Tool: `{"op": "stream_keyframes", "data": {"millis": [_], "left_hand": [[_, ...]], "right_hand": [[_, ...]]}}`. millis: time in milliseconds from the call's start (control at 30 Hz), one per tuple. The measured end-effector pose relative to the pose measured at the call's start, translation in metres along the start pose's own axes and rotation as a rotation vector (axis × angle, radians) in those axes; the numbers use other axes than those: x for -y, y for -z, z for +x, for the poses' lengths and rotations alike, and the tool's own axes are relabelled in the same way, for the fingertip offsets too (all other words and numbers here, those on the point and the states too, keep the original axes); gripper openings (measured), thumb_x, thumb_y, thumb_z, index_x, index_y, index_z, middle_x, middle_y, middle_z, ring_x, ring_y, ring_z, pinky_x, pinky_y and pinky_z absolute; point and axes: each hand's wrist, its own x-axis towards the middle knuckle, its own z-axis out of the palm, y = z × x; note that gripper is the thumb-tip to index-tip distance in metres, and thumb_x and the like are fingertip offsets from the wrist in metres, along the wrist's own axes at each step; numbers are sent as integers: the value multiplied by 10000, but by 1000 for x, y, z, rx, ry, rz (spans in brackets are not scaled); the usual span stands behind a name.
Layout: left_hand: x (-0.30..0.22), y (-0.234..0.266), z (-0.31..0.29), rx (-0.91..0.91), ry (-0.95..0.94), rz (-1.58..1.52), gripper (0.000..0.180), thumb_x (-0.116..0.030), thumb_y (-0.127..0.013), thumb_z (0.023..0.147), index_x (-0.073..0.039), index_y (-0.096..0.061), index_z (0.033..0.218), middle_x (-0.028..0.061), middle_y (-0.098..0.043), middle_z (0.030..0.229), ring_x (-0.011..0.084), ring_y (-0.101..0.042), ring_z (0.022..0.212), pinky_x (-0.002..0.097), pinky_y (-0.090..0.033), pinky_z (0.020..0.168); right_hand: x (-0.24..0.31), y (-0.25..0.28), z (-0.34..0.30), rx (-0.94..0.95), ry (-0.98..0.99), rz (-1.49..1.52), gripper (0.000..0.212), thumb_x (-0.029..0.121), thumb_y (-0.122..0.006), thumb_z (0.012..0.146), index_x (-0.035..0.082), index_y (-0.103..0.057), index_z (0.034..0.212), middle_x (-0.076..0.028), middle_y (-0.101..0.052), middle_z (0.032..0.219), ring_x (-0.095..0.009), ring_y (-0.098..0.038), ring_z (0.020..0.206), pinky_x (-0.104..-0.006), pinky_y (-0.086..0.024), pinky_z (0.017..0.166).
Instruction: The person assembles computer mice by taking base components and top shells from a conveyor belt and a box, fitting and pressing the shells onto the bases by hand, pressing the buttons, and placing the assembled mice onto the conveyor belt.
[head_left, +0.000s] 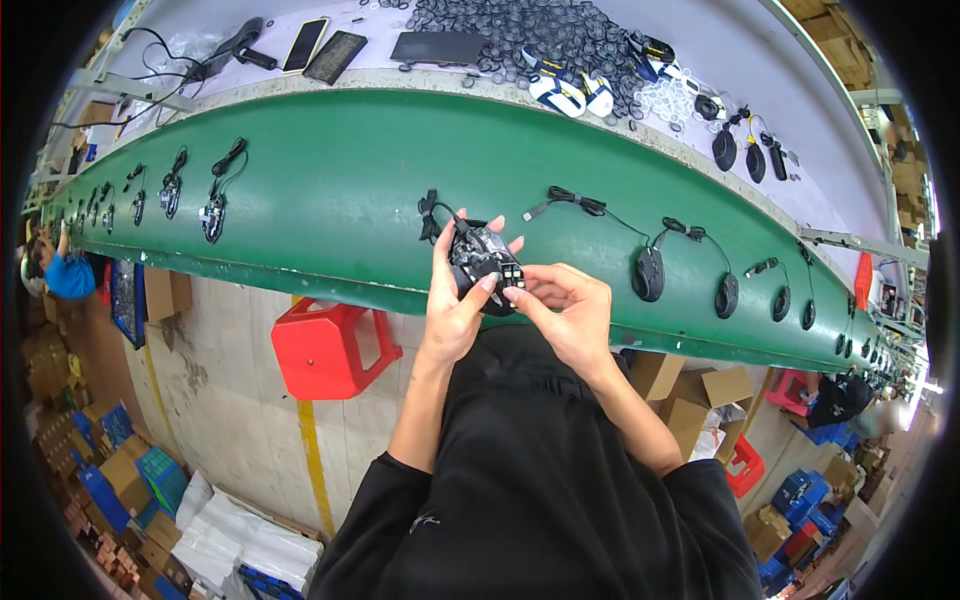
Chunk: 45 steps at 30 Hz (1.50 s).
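Note:
An opened computer mouse (pixel 474 246), its inner parts showing, is held above the near side of the green belt (pixel 380 170). My left hand (pixel 452 320) is closed around it, thumb on the near end and fingertips along the far side. My right hand (pixel 575 305) pinches a small black part with pale squares (pixel 512 275) at the mouse's right side. Whether that part is joined to the mouse, I cannot tell. A bundled black cable (pixel 429 215) lies on the belt just beyond my left hand.
Closed mice (pixel 648 272) with tied cables lie along the belt to the right; open ones (pixel 212 215) lie to the left. The shelf beyond holds a heap of small dark round parts (pixel 560 40), gloves (pixel 560 92) and a phone (pixel 305 45). A red stool (pixel 318 350) stands at left.

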Motion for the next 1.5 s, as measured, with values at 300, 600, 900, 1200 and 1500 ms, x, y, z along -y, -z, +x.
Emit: {"op": "stream_keyframes", "data": {"millis": [300,600,900,1200,1500], "left_hand": [[-16,-6,-6,54,-23,50,747,88,-475,889,-105,-108,1510,231,-376,1441,384,-486,1269,461,-449,1029],[-22,-10,-7,51,-42,81,732,83,-477,898,-100,-115,1507,249,-368,1443,412,-483,1263,474,-441,1028],[-25,-13,-8,43,-60,107,717,66,-489,908,-95,-126,1505,272,-364,1438,445,-484,1251,497,-440,1021],[-31,-16,-9,38,-38,102,713,84,-476,904,-87,-127,1501,250,-393,1423,386,-518,1234,463,-468,1004],[-29,-14,-8,21,-45,111,705,65,-508,904,-81,-153,1495,268,-386,1426,429,-515,1226,496,-455,1009]], "right_hand": [[12,-9,-8,35,96,58,231,-66,-746,773,-70,-679,993,-83,-652,859,-118,-679,745,-223,-569,666],[20,-12,-12,-4,226,-62,236,-87,-737,768,-81,-671,994,-103,-653,866,-133,-683,746,-232,-578,677],[20,-17,-13,-45,271,-55,236,-91,-726,774,-82,-666,1002,-107,-657,873,-144,-687,750,-236,-578,670],[19,-13,-12,-21,143,91,234,-88,-723,786,-83,-659,1011,-101,-657,884,-135,-677,756,-240,-577,680],[15,-19,-11,-73,186,84,229,-30,-758,769,-56,-683,984,-98,-675,842,-137,-694,727,-248,-584,636]]}}
